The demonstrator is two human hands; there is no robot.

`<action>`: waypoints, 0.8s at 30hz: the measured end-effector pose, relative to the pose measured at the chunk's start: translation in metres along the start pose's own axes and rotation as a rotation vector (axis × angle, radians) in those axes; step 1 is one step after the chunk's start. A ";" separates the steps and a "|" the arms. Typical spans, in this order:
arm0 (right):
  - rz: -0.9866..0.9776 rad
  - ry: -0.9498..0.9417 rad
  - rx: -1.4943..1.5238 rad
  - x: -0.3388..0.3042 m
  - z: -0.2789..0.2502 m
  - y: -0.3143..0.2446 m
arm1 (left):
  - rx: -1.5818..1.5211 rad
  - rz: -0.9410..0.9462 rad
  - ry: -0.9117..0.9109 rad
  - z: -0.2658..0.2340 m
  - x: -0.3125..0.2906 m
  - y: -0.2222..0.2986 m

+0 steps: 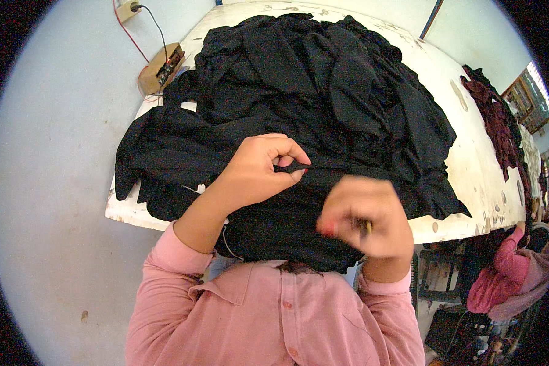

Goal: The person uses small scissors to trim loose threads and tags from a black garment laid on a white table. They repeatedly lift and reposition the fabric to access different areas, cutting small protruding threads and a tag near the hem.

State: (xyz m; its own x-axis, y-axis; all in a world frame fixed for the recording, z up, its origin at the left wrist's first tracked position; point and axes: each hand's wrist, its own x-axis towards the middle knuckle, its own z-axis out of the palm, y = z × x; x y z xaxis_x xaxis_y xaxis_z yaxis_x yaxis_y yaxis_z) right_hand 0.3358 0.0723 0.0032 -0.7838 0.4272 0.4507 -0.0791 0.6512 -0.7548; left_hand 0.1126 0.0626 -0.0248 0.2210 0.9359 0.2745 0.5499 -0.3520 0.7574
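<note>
A large heap of black cloth lies in folds in front of me, and part of it hangs over the near edge toward my lap. My left hand pinches a narrow fold of this black fabric between thumb and fingers. To its right and a little nearer, my right hand is curled closed above the cloth and smeared by motion. Something small, dark and yellowish shows inside its fingers, too blurred to name. Red shows at that hand's fingertips.
The heap rests on a pale, stained table. A brown box with wiring stands at its far left, by the wall. Dark red and black garments lie along the right side. Another person in a pink sleeve is at the lower right.
</note>
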 end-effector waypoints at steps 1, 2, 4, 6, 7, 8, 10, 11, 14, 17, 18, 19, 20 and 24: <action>-0.105 -0.227 0.205 0.000 -0.008 -0.001 | -0.023 0.034 0.041 0.002 0.000 -0.004; -0.129 -0.288 0.342 -0.004 -0.012 -0.002 | -0.046 0.067 0.081 0.002 0.000 -0.007; -0.217 -0.017 0.322 -0.010 -0.007 -0.001 | -0.093 0.060 0.024 0.000 0.000 -0.004; -0.019 0.273 -0.145 0.007 -0.009 0.013 | -0.100 0.048 -0.048 -0.005 -0.001 0.002; 0.131 0.428 -0.293 0.010 -0.004 0.022 | -0.087 0.050 -0.095 -0.010 0.000 0.006; 0.196 0.369 -0.235 0.008 -0.002 0.033 | -0.074 0.052 -0.142 -0.014 0.000 0.009; 0.283 0.258 -0.174 0.006 -0.003 0.038 | -0.057 0.119 -0.121 -0.023 -0.005 0.007; 0.262 0.276 -0.204 0.006 -0.007 0.036 | -0.048 0.152 -0.111 -0.028 -0.008 0.006; 0.299 0.359 -0.171 0.002 -0.014 0.031 | -0.286 -0.171 -0.152 -0.044 -0.011 0.013; 0.219 0.399 -0.143 -0.001 -0.019 0.030 | -0.230 0.009 -0.154 -0.047 -0.010 0.010; 0.210 0.414 -0.121 0.000 -0.019 0.029 | -0.173 0.109 -0.163 -0.046 -0.009 0.009; 0.202 0.429 -0.099 0.001 -0.020 0.029 | -0.342 0.071 -0.135 -0.042 -0.008 0.007; 0.193 0.445 -0.078 0.002 -0.020 0.029 | -0.511 0.032 -0.107 -0.035 -0.006 0.007; 0.238 0.362 -0.361 0.003 -0.019 0.030 | -0.767 -0.245 -0.174 -0.035 -0.004 0.013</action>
State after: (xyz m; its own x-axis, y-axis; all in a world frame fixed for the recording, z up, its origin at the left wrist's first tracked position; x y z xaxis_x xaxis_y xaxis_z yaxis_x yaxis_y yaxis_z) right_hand 0.3423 0.1052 -0.0091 -0.4881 0.7350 0.4708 0.3393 0.6567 -0.6735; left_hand 0.0910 0.0549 0.0044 0.3222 0.9467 0.0009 -0.0906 0.0299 0.9954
